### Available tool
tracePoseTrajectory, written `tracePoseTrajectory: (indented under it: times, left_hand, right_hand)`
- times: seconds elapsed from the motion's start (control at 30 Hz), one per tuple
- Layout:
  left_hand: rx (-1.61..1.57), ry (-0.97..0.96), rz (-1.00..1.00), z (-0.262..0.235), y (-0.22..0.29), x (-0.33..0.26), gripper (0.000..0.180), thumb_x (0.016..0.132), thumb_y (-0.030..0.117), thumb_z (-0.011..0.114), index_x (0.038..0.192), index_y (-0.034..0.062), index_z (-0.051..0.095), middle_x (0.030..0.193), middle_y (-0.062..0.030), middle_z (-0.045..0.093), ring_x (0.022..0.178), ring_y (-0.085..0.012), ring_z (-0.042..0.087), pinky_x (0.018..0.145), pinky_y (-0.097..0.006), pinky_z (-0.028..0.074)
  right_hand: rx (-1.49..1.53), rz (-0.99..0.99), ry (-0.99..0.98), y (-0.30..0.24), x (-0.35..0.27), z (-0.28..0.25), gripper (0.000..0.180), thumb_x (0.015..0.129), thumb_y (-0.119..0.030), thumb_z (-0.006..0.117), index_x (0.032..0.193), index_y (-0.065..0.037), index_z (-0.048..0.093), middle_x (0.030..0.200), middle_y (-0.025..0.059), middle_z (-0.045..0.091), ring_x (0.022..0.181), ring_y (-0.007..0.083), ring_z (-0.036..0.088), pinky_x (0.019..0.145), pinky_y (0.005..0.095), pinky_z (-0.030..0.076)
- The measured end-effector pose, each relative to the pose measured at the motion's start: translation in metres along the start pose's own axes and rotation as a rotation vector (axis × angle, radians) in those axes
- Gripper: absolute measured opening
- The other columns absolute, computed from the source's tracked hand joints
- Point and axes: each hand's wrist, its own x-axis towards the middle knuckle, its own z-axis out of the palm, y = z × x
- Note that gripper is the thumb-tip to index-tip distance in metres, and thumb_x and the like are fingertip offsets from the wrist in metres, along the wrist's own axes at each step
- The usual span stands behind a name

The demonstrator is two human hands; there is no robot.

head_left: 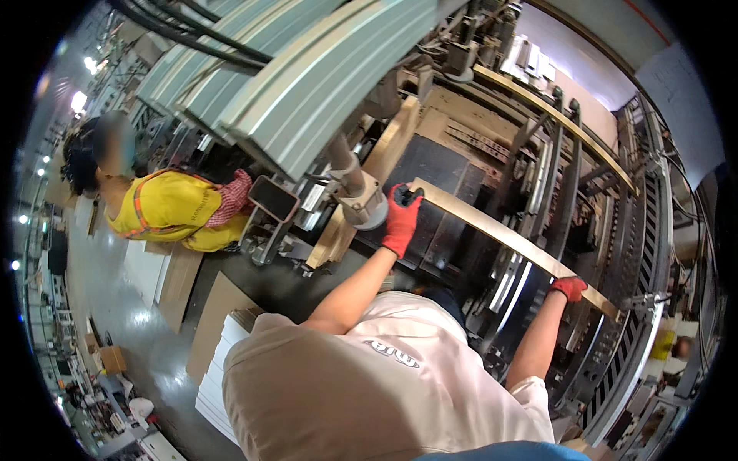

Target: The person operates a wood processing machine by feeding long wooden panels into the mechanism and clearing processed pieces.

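Observation:
A long, pale wooden board [492, 227] lies slantwise across the machine in front of me, its far-left end higher in view than its right end. My left hand [403, 213], in a red glove with dark fingertips, is closed at the board's left end. Toward the other end, my right hand [570, 288], also red-gloved, is closed over the board; its fingertips are partly hidden. Beneath the board are dark flat plates [438, 177] and metal rails [550, 180] of the machine.
Another wooden strip [569, 115] spans the machine's far side. Left of my left hand are a thick wooden beam [392, 142] and a metal cylinder [360, 201]. Grey panels [330, 77] overhang. A co-worker in a yellow vest [173, 203] stands left, near flat stacked boards [219, 330].

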Motion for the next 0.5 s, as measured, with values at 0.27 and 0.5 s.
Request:
tracePoseTrajectory:
  times: [0.27,0.5]
  left_hand:
    - [-0.148,-0.246,-0.149,-0.014,0.007,0.014,0.035,0.08,0.001,0.071,0.108,0.0039,0.05,0.096,-0.0004,0.053,0.084,-0.0087,0.051,0.075,-0.022,0.045]
    - [-0.196,-0.336,-0.033,-0.019,-0.021,0.032,0.029,0.081,0.0,0.068,0.103,0.0073,0.05,0.096,0.0004,0.049,0.09,-0.0105,0.048,0.084,-0.023,0.041]
  right_hand:
    - [0.153,0.075,0.159,-0.004,-0.013,-0.002,0.053,0.085,-0.038,0.051,0.095,0.013,0.062,0.103,0.0317,0.062,0.095,0.0421,0.063,0.079,0.0472,0.053]
    - [0.166,0.136,0.102,-0.007,-0.013,-0.003,0.054,0.085,-0.043,0.053,0.101,0.007,0.061,0.103,0.0274,0.064,0.093,0.0398,0.064,0.076,0.0451,0.053]
